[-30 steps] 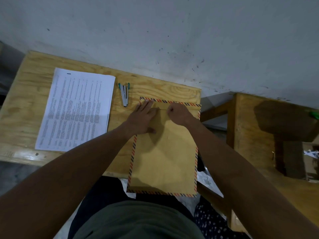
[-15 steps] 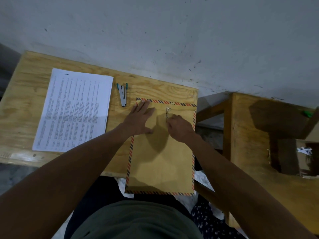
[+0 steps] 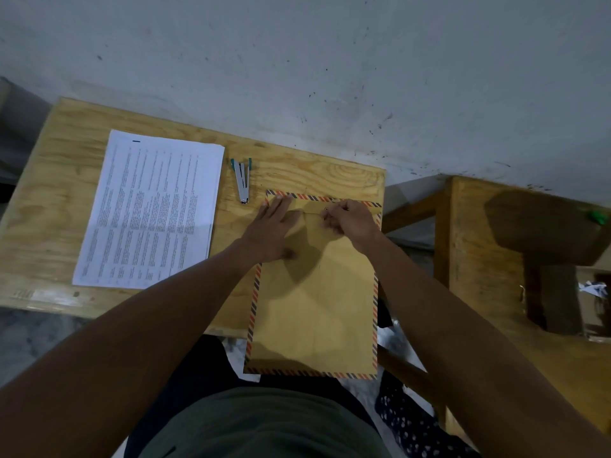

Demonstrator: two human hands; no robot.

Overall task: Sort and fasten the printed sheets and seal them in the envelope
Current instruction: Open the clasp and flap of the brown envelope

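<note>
The envelope (image 3: pixel 314 292) lies flap-closed on the worktop (image 3: pixel 314 173), left hand (image 3: pixel 269 231) pressing flat with straight fingers, right hand (image 3: pixel 350 219) pinching its clasp (image 3: pixel 325 209), so sealing seems nearly done, though printed sheets (image 3: pixel 152 209) and stapler (image 3: pixel 242 180) sit aside

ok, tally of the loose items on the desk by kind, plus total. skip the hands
Envelope: 1, brown with a striped border, overhanging the desk's near edge
Stack of printed sheets: 1, sheet count cannot be told
Stapler: 1
Total: 3
</note>
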